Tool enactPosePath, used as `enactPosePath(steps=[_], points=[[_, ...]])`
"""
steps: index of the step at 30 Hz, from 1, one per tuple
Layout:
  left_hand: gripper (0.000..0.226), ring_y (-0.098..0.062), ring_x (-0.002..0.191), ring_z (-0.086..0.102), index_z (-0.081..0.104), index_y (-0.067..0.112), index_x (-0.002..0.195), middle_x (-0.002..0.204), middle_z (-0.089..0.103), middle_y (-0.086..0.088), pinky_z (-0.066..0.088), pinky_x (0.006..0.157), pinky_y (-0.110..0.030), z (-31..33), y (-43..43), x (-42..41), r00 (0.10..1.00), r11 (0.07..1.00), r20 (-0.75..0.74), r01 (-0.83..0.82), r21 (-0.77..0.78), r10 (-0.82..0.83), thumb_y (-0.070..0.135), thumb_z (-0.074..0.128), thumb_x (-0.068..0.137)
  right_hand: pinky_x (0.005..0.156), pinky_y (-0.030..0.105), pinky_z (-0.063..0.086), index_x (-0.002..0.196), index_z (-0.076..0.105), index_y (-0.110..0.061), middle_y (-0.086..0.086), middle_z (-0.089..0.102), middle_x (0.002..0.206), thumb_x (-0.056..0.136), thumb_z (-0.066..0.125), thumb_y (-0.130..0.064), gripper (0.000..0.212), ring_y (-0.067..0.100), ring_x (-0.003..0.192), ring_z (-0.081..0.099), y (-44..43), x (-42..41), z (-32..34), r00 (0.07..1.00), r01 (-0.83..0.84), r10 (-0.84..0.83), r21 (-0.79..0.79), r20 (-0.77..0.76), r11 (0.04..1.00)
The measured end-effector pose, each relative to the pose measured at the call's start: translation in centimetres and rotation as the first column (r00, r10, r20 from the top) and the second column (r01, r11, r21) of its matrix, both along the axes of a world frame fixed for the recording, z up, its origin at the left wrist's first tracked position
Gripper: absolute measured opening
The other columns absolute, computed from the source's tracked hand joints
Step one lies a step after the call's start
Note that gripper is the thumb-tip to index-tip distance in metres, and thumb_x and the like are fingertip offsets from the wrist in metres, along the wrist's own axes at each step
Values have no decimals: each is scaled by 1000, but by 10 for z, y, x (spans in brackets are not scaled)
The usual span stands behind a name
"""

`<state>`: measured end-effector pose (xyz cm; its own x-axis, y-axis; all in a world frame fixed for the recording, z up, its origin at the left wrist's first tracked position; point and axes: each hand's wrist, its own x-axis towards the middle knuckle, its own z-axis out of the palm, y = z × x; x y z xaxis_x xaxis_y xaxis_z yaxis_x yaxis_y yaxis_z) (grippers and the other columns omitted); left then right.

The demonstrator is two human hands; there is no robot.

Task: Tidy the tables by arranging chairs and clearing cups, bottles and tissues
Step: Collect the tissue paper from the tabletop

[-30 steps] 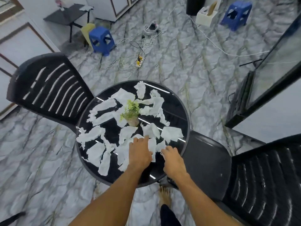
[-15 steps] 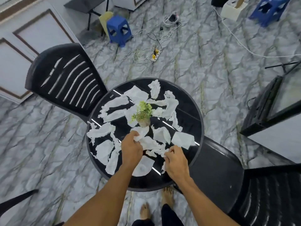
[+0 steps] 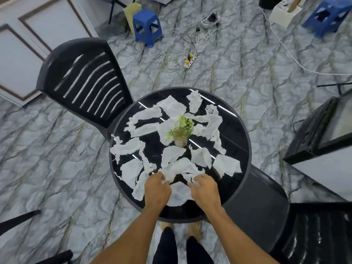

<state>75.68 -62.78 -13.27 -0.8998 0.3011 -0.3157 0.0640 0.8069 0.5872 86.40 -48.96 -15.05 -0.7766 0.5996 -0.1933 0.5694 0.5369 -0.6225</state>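
A round black glass table is strewn with several white tissues, torn and crumpled. A small potted green plant stands at its middle. At the near edge my left hand and my right hand are side by side, each with its fingers closed on the same gathered tissue, which bunches up between them. Another tissue lies flat under and between my hands.
A black slatted chair stands against the table's far left. A second black chair sits at the near right, its seat under the table's edge. Blue stools, cables and a power strip lie on the marble floor beyond.
My hands pulled back toward the near edge and came closer together, dragging tissues with them into a bunch. The camera shifted so the table sits more central.
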Motion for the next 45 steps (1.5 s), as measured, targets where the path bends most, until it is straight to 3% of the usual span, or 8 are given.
enactPosePath(steps=[8, 15, 21, 26, 30, 33, 40, 45], points=[[34, -11, 100, 53, 53, 27, 121, 108, 60, 8, 44, 87, -29, 22, -15, -3, 994, 977, -89, -49, 208, 69, 9, 54, 92, 55, 25, 46, 81, 73, -3, 4, 58, 68, 77, 61, 11, 19, 21, 65, 53, 1, -3, -8, 994, -27, 18, 80, 105, 996], [30, -7, 73, 54, 62, 18, 110, 110, 56, 7, 38, 67, -12, 10, -28, 36, 969, 970, -140, 220, 108, -204, 0, 49, 91, 69, 0, 41, 78, 73, -1, 0, 62, 89, 80, 58, 13, 21, 7, 75, 56, 1, 5, 3, 982, 168, -176, -115, -72, 979], [24, -14, 99, 53, 63, 14, 107, 112, 53, 7, 50, 83, -31, -10, -28, 57, 948, 948, -58, 308, -79, -313, 18, 65, 83, 74, 6, 45, 83, 74, -8, -9, 61, 101, 80, 69, -7, 6, 9, 91, 62, 5, 20, 11, 993, 102, -112, -220, -31, 970], [19, -19, 76, 56, 63, 12, 87, 80, 55, 5, 51, 69, -33, 9, -18, 52, 966, 974, -124, 223, -52, -227, 2, 54, 74, 77, 6, 44, 109, 67, -12, -13, 53, 114, 74, 75, -14, 35, 3, 96, 56, 9, 33, -7, 988, -66, 95, -224, 121, 972], [35, -18, 101, 55, 70, 11, 107, 102, 65, 1, 47, 88, -28, 21, -2, 31, 939, 970, -259, 240, 30, -225, -5, 59, 78, 69, 26, 53, 70, 67, -4, -3, 63, 80, 78, 56, 5, 16, 19, 76, 61, 13, 28, -6, 984, -108, 121, -100, 133, 989], [34, -21, 114, 51, 69, 9, 107, 119, 60, -1, 38, 96, -22, 20, 24, 12, 920, 933, -161, 359, -15, -356, -6, 54, 81, 76, 32, 53, 87, 77, -11, -1, 73, 88, 85, 59, -5, 19, 18, 86, 65, 17, 33, 4, 984, -128, 128, -11, 128, 992], [18, -20, 95, 52, 54, 15, 77, 84, 58, 1, 46, 70, -28, 8, 48, 32, 898, 895, -87, 416, -160, -432, -2, 50, 79, 74, 24, 49, 84, 75, -11, 0, 72, 82, 82, 67, -4, 11, 17, 82, 64, 26, 49, 19, 994, 42, -40, 16, -98, 999], [34, -16, 100, 51, 69, 15, 104, 93, 62, 1, 43, 84, -24, 34, 35, 42, 966, 977, -153, 213, 27, -207, -1, 56, 77, 76, 26, 44, 109, 73, -7, 5, 65, 87, 84, 68, -2, 26, 22, 90, 58, 34, 3, 29, 976, 41, -24, 75, -217, 996]])
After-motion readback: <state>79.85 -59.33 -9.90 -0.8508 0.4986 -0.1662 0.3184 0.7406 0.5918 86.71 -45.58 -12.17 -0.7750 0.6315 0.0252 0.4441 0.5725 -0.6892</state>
